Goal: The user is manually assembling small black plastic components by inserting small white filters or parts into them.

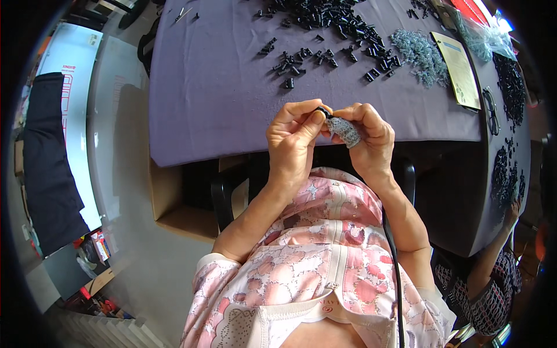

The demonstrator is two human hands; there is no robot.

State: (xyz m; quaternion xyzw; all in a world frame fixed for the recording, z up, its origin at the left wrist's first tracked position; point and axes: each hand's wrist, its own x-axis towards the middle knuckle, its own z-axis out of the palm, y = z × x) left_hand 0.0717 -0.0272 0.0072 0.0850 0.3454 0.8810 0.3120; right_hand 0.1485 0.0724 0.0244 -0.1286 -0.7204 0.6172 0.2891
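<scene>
Just past the table's near edge, my left hand [295,139] and my right hand [371,138] meet, both closed. Between the left thumb and fingertips is a small black plastic piece [325,112], mostly covered by the fingers. The right fingertips pinch at its other side. A grey speckled fabric sleeve [346,133] sits at the right hand, seemingly over a finger; what is inside it is hidden. Beyond the hands, several loose black plastic pieces [289,83] lie on the purple tablecloth [214,98], and a larger pile of black pieces [325,14] spreads behind them.
Small silvery metal parts [419,55] are heaped right of the pile, beside a cream printed card [456,69] and glasses [491,110]. On the right-hand table, a person's arm [493,249] reaches toward more black pieces [505,177]. An open cardboard box [180,223] stands below left.
</scene>
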